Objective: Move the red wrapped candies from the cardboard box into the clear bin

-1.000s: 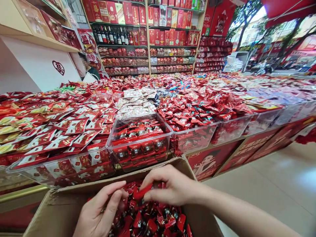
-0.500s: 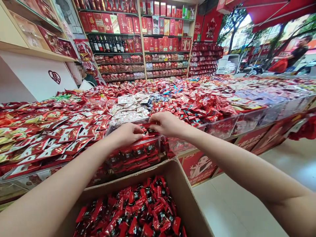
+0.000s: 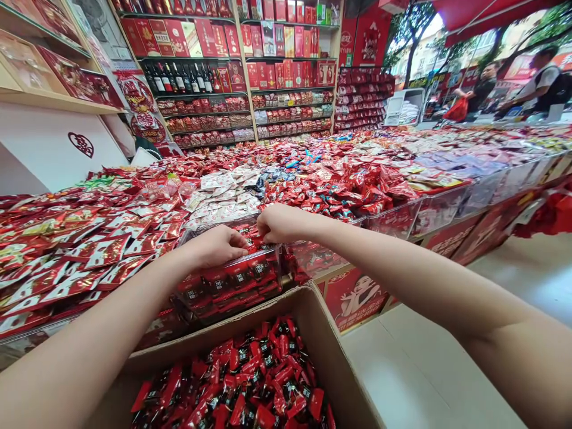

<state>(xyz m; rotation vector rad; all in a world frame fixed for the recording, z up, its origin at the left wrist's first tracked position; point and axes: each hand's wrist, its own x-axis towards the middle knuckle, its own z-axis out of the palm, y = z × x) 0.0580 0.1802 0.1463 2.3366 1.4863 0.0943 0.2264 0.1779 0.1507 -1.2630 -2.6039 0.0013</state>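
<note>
watching through the head camera, i find the red-and-black wrapped sweets (image 3: 240, 277) ranked inside the clear plastic bin (image 3: 261, 254), with loose sweets (image 3: 250, 381) of the same look heaped in the open cardboard box (image 3: 337, 345) below. i'd judge each one light, firm in the middle and slippery in its glossy wrapper, with soft flat ends that should crumple harmlessly; i'd pinch across the firm middle. the left hand (image 3: 217, 245) is at the bin's front rim, fingers loosely bent and thumb slightly apart; i can't tell whether it has hold of a sweet. the right hand (image 3: 286, 223) curls its fingers downward over the bin's right part, fingertips hidden, so its grip i can't tell either. both forearms stretch forward above the box, angling inward until the hands nearly meet.
</note>
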